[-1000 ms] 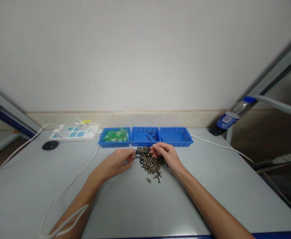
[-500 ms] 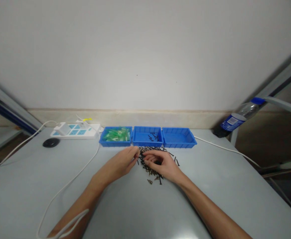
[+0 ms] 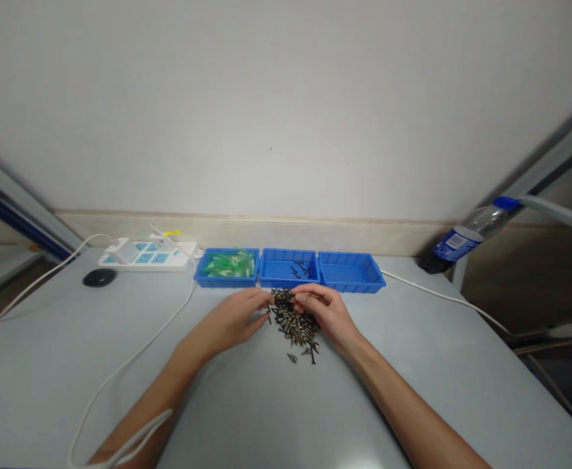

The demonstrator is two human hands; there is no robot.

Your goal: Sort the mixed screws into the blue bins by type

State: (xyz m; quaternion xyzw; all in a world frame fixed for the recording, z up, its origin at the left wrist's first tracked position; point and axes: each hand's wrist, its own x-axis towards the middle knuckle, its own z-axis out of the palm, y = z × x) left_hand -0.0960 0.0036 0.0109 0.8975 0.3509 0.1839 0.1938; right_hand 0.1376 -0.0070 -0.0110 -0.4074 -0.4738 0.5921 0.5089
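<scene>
A pile of small dark and brassy screws (image 3: 298,326) lies on the grey table between my hands. My left hand (image 3: 240,316) is at the pile's left edge, thumb and fingers apart, with a dark screw by the fingertips. At the pile's upper right, my right hand (image 3: 328,312) has its thumb and fingertips pinched together; what they hold is too small to name. Behind the pile, the middle blue tray (image 3: 290,281) has several dark screws in it. The left blue tray (image 3: 226,282) holds green plastic pieces. Nothing shows inside the right blue tray (image 3: 352,286).
A white power strip (image 3: 169,264) with plugs and a black oval object (image 3: 99,278) are at the back left. White cable (image 3: 134,355) runs down the left side and over my left forearm. A dark drink bottle (image 3: 457,244) leans at the back right.
My right hand has moved up and slightly right, uncovering more of the pile. The fingers of my left hand have spread apart at the pile's left edge.
</scene>
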